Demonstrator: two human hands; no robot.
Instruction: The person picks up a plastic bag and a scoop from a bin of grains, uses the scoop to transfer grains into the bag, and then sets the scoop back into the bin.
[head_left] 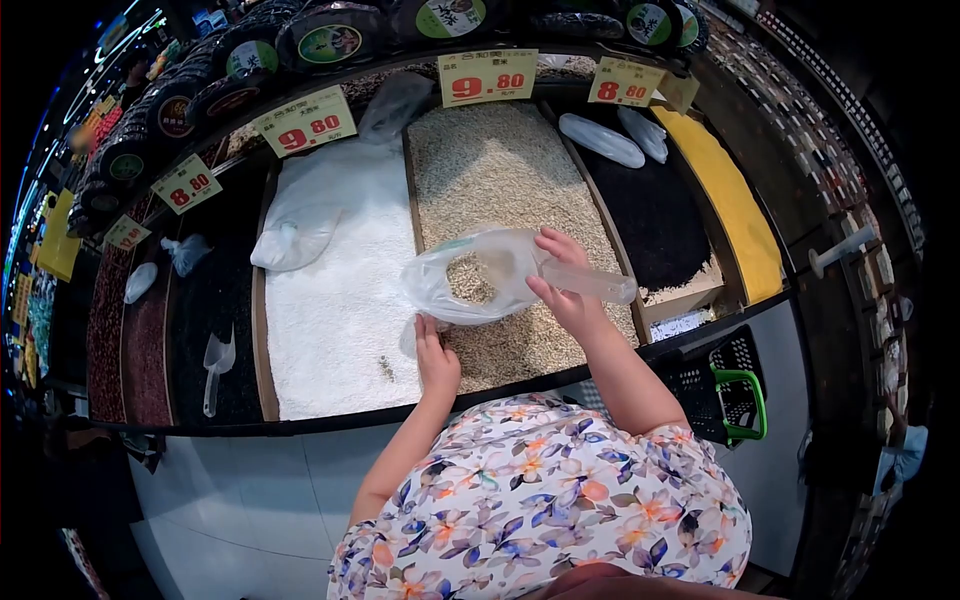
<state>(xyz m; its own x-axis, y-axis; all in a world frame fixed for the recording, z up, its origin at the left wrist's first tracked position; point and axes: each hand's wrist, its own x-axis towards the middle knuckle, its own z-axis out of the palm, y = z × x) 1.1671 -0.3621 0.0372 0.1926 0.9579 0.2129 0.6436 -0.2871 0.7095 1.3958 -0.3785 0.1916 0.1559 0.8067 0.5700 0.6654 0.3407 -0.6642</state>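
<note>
My right hand (570, 285) is closed around a clear plastic scoop (607, 285), whose handle points right. The scoop's wide end lies in the mouth of a thin clear plastic bag (425, 287). Pale grain (470, 278) shows inside the bag. At the bag's lower left edge, my left hand (437, 362) grips the film; its fingertips are partly hidden. Both hands are over the bin of beige grain (500, 180), near its border with the bin of white grains (335, 345).
Dark grain bins (650, 215) and a yellow one (720, 205) lie to the right. Another scoop (217, 370) rests in a black-grain bin at left. Price signs (488, 77) line the back. A black basket with a green handle (740, 405) stands below the counter.
</note>
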